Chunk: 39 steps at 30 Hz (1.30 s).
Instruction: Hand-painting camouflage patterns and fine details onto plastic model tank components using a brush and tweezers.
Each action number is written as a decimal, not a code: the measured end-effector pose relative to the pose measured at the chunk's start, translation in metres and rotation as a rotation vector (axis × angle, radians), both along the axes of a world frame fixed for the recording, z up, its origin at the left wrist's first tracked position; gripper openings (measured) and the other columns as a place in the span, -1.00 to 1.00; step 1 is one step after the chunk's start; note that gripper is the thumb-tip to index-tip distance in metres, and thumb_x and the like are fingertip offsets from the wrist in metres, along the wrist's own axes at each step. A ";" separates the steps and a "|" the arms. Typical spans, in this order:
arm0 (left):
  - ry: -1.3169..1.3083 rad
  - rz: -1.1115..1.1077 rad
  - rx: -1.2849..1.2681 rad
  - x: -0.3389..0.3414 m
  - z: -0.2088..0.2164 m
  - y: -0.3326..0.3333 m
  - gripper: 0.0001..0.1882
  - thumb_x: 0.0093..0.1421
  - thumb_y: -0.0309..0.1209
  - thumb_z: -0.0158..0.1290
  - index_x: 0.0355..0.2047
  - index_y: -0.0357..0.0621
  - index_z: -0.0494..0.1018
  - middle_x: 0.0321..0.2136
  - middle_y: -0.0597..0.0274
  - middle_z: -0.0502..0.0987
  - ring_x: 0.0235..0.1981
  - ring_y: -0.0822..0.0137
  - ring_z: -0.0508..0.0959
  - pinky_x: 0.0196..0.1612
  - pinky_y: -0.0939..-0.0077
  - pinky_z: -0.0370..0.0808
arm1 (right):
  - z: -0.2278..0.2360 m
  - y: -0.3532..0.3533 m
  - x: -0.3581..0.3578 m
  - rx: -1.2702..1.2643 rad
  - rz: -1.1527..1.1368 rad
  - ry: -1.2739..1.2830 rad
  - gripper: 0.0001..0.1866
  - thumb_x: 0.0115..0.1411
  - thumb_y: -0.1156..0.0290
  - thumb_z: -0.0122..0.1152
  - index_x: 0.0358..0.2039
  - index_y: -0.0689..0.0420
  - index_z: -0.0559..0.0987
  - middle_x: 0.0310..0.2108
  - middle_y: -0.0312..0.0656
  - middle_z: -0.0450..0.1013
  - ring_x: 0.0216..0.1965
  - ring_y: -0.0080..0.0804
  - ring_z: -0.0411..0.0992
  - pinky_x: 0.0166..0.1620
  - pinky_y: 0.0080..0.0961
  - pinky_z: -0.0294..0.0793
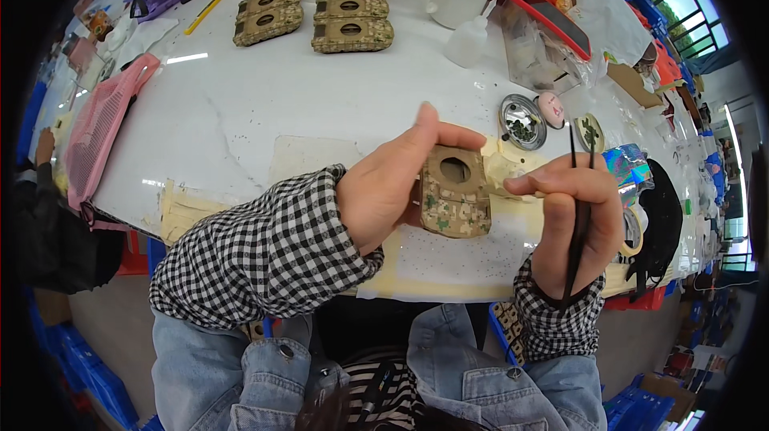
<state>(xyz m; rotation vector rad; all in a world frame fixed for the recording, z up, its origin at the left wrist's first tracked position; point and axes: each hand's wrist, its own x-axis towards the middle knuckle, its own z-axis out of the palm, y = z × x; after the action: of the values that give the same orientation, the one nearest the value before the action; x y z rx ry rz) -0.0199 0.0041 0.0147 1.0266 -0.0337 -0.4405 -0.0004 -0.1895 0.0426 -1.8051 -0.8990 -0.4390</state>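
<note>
Green bits (525, 130) in round dish (504, 110), beyond camouflage hull (455, 207), held in cupped left hand (380, 191), tweezers (575, 251) inside curled right hand (597, 215)

You are working in bright, fairly even light, with daylight showing through the window (690, 10) at the far right. The white table (240, 94) is throwing back pale streaks of glare on its left, while the foil pouch (627, 168) on the right is glinting in colours. Your left hand (388, 179) is showing clearly. The fisheye lens is bending the table's edges, and black is swallowing the corners.
</note>
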 end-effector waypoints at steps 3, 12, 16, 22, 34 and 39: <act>0.052 0.014 -0.171 0.002 0.007 0.005 -0.16 0.24 0.27 -0.65 0.23 -0.15 0.05 0.09 0.02 0.29 0.10 0.14 0.36 0.11 0.15 0.37 | 0.006 -0.016 0.003 -0.019 -0.123 -0.053 -0.93 0.18 0.51 0.10 -0.35 0.25 0.49 -0.43 -0.15 0.48 -0.40 -0.41 0.36 -0.30 -0.53 0.33; -0.077 -0.013 -0.516 0.004 0.001 0.011 -0.08 0.17 0.37 -0.66 0.34 -0.02 -0.22 0.24 -0.01 0.08 0.23 0.02 0.17 0.26 0.01 0.09 | -0.008 -0.031 0.018 -0.417 -0.395 -0.311 -0.82 -0.08 0.64 0.29 -0.43 0.24 0.50 -0.42 -0.08 0.43 -0.36 -0.16 0.39 -0.29 -0.38 0.36; -0.096 -0.004 -0.612 0.003 0.002 0.010 -0.10 0.19 0.34 -0.65 0.34 -0.03 -0.21 0.23 0.02 0.08 0.24 0.03 0.13 0.28 0.02 0.01 | -0.013 -0.031 0.023 -0.447 -0.365 -0.305 -0.83 -0.08 0.63 0.29 -0.44 0.24 0.49 -0.43 -0.08 0.41 -0.34 -0.14 0.39 -0.27 -0.33 0.36; -0.108 -0.024 -0.585 0.004 0.004 0.008 0.00 0.08 0.46 -0.63 0.34 0.03 -0.29 0.27 -0.01 0.02 0.29 0.02 0.07 0.29 -0.05 -0.04 | -0.017 -0.030 0.023 -0.488 -0.346 -0.267 -0.82 -0.10 0.62 0.31 -0.45 0.23 0.49 -0.45 -0.09 0.39 -0.33 -0.14 0.38 -0.26 -0.33 0.37; -0.147 -0.059 -0.486 0.003 0.004 0.008 -0.02 0.11 0.43 -0.65 0.34 0.01 -0.29 0.26 -0.05 0.03 0.27 -0.04 0.09 0.28 -0.03 0.00 | -0.019 -0.030 0.024 -0.499 -0.322 -0.245 -0.82 -0.10 0.62 0.31 -0.43 0.23 0.52 -0.47 -0.08 0.39 -0.34 -0.15 0.37 -0.27 -0.36 0.38; -0.144 -0.081 -0.416 0.004 0.003 0.010 -0.16 0.22 0.19 -0.38 0.34 -0.02 -0.28 0.23 -0.04 0.08 0.26 -0.06 0.11 0.23 -0.06 0.13 | -0.019 -0.032 0.024 -0.480 -0.328 -0.238 -0.82 -0.11 0.61 0.32 -0.43 0.23 0.54 -0.47 -0.09 0.41 -0.33 -0.16 0.39 -0.25 -0.36 0.39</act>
<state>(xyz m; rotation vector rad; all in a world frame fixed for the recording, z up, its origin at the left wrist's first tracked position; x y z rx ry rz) -0.0157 0.0141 0.0174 0.6458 -0.2851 -0.4111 0.0240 -0.2212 0.0240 -2.3953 -0.9257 -0.7010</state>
